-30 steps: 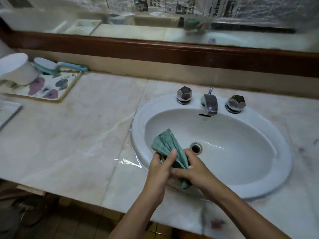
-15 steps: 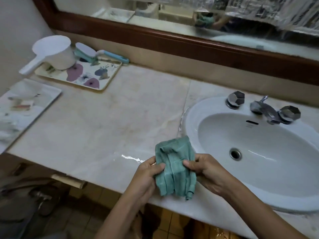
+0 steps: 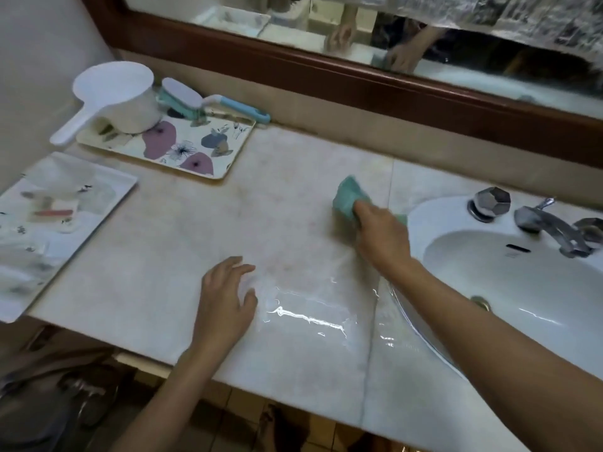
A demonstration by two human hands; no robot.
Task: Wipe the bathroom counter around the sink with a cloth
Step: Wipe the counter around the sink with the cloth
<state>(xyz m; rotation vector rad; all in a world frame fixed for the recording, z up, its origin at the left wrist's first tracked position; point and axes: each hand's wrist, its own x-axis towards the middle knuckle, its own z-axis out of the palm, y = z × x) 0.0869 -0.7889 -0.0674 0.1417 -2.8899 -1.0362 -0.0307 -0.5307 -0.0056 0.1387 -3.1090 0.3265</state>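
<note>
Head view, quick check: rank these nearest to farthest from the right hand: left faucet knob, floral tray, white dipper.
1. Left faucet knob, just right of the right hand.
2. Floral tray, back left.
3. White dipper, on the tray's far left end.

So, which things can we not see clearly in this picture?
Head view: the right hand covers part of the green cloth; its grip is hidden and motion-blurred.
The white oval sink and the far chrome faceted knob are cut off by the right edge.
Items on the flat white tray, at the left edge: too blurred to identify.
</note>
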